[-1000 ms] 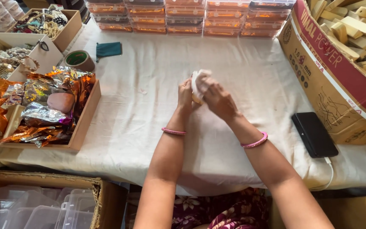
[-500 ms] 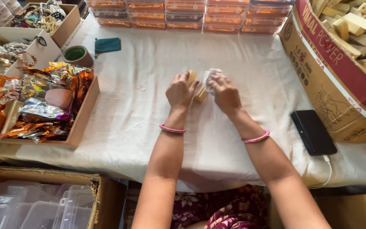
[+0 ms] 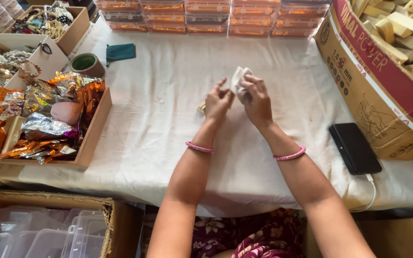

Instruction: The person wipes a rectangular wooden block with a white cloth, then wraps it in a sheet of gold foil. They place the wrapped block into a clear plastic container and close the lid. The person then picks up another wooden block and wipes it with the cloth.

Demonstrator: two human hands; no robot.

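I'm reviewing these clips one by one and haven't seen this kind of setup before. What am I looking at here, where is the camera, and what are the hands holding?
There is no machine here: a person works with two bare hands, and the single camera sits on their head, looking down. The right hand pinches a small white cloth or paper piece. The left hand is raised beside it, with a small tan piece partly hidden beneath; whether it grips that piece I cannot tell. Below is a table with a white cloth. On it lie a tray of shiny foil wrappers, a tape roll, stacked clear boxes, a black phone and a big carton of wooden blocks.
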